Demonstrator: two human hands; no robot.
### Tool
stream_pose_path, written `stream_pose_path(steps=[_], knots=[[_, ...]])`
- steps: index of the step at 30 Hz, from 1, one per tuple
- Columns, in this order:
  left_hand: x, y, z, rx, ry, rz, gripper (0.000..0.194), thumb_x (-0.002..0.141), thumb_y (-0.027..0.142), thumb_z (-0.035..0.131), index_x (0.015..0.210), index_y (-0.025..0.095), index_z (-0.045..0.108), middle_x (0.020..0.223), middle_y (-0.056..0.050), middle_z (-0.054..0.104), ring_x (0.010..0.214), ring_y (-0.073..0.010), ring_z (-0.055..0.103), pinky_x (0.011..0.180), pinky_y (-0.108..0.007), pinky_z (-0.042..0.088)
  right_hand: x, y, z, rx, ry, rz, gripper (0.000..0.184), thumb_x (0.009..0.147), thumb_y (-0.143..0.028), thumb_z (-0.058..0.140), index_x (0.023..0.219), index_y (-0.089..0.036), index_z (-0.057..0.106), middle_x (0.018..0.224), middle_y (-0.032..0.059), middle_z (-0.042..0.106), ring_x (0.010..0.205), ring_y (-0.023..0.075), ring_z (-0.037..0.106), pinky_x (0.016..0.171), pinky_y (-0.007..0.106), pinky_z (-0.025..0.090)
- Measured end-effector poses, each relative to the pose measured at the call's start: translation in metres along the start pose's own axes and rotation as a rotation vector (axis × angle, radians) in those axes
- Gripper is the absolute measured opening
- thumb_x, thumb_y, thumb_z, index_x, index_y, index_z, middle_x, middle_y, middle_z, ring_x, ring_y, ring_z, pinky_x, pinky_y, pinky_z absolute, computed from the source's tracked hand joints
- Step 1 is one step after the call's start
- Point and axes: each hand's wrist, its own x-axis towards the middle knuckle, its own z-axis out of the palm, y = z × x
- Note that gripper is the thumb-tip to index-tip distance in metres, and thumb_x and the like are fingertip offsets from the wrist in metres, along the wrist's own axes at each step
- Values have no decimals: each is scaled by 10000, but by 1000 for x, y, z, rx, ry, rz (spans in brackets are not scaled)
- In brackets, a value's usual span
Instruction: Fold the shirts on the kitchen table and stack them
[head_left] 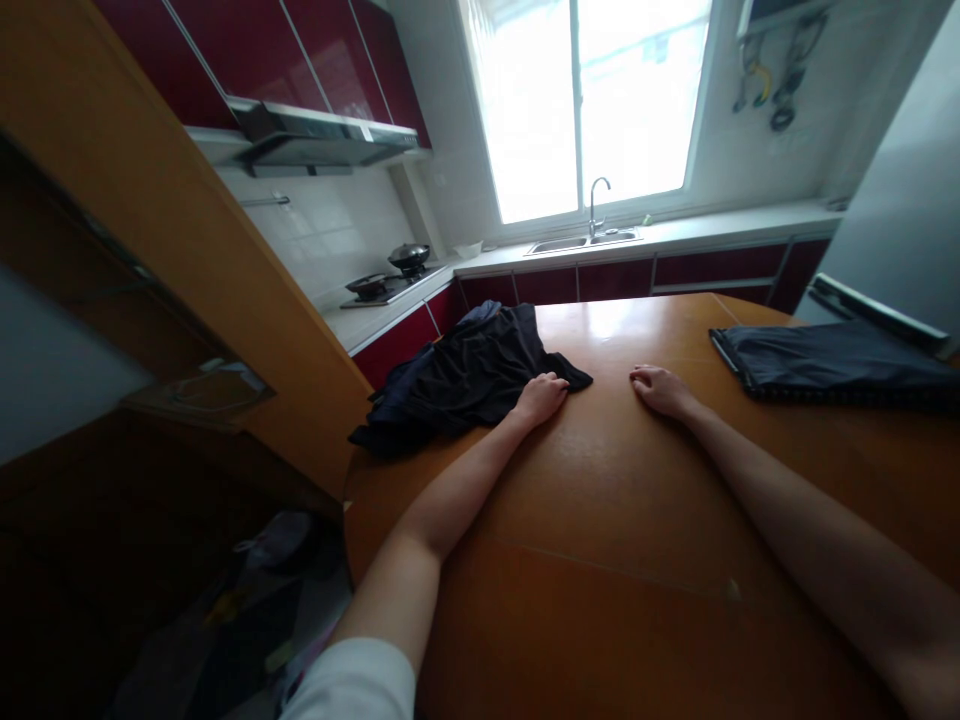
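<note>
A rumpled black garment (480,365) lies heaped with other dark cloth at the left side of the wooden table (600,500). At its near right corner, my left hand (543,396) is closed on the fabric. My right hand (660,388) rests on the bare wood to the right of the heap. Its fingers are curled in, and no object shows in them. Farther right is a neatly folded stack of dark grey cloth (832,358), apart from both hands.
Beyond the table runs a white counter (720,228) with a sink and faucet (596,205) under the window. A stove (394,288) with a pan and a lidded pot stands at the back left. A wooden door frame (195,230) borders the table's left side.
</note>
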Motion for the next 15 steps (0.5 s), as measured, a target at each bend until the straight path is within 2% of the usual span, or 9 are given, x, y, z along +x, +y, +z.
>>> stream_pose_path(steps=[2, 4, 5, 7, 9, 12, 15], knots=[[-1, 3, -3, 37, -7, -84, 344, 1023, 346, 497, 1302, 241, 669, 1379, -146, 581, 1314, -341, 525, 1116, -528, 416, 0, 0, 0, -1, 0, 2, 385, 931, -301, 499, 1207, -193, 744, 1448, 98, 614, 1298, 267, 600, 1117, 379, 445], [-3, 2, -8, 72, -37, -200, 348, 1002, 301, 525, 1317, 210, 644, 1454, -202, 523, 1361, -421, 471, 1074, -661, 399, 0, -1, -1, 5, 1, 7, 382, 930, -291, 508, 1208, -181, 745, 1443, 104, 617, 1296, 271, 602, 1117, 373, 444], [-3, 1, -10, 87, -60, -258, 358, 984, 256, 544, 1326, 195, 631, 1456, -229, 519, 1350, -442, 482, 1036, -684, 419, 0, -2, -1, 10, 2, 10, 381, 929, -287, 512, 1208, -175, 747, 1440, 110, 619, 1288, 276, 607, 1113, 377, 447], [-5, -3, -17, 109, -101, -346, 402, 952, 168, 562, 1351, 184, 604, 1394, -253, 569, 1288, -425, 559, 981, -636, 486, 0, -3, -1, 25, 4, 13, 378, 929, -280, 515, 1204, -168, 750, 1430, 119, 625, 1265, 291, 622, 1099, 393, 460], [-6, -7, -23, 130, -116, -384, 413, 953, 127, 540, 1358, 176, 597, 1296, -243, 638, 1223, -370, 626, 971, -537, 526, 0, -4, -1, 40, 8, 18, 370, 927, -268, 519, 1194, -168, 756, 1416, 124, 635, 1243, 301, 634, 1088, 405, 467], [-6, -5, -31, 155, -96, -371, 339, 982, 92, 443, 1232, 130, 670, 1182, -225, 697, 1165, -314, 672, 971, -431, 541, 1, -6, -1, 68, 17, 28, 339, 917, -244, 537, 1151, -175, 772, 1380, 120, 662, 1234, 293, 639, 1094, 391, 457], [-2, 6, -31, 155, -46, -330, 349, 992, 65, 372, 1112, 95, 698, 1124, -222, 717, 1117, -303, 698, 942, -397, 553, 1, -6, 0, 107, 34, 51, 301, 907, -239, 564, 1106, -199, 787, 1342, 98, 690, 1232, 269, 641, 1095, 356, 447]])
